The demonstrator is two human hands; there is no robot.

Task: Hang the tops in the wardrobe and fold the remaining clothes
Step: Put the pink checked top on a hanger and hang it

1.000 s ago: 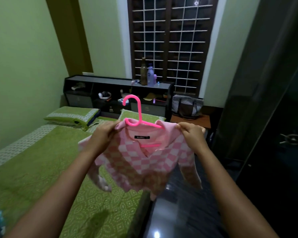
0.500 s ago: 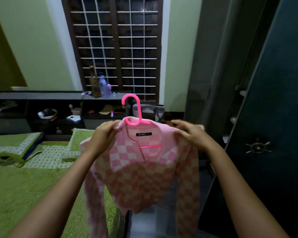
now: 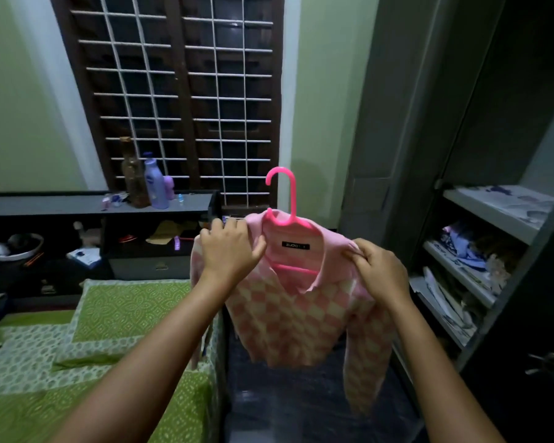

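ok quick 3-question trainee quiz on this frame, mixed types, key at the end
1. True or false: the pink checked top is already on the pink hanger.
2. Which hand grips the shoulder of the top nearer the wardrobe shelves? A) left hand B) right hand
3. Fill in: the hanger's hook is ____ (caught on a rail / free in the air).

Key: 1 true; 2 B; 3 free in the air.
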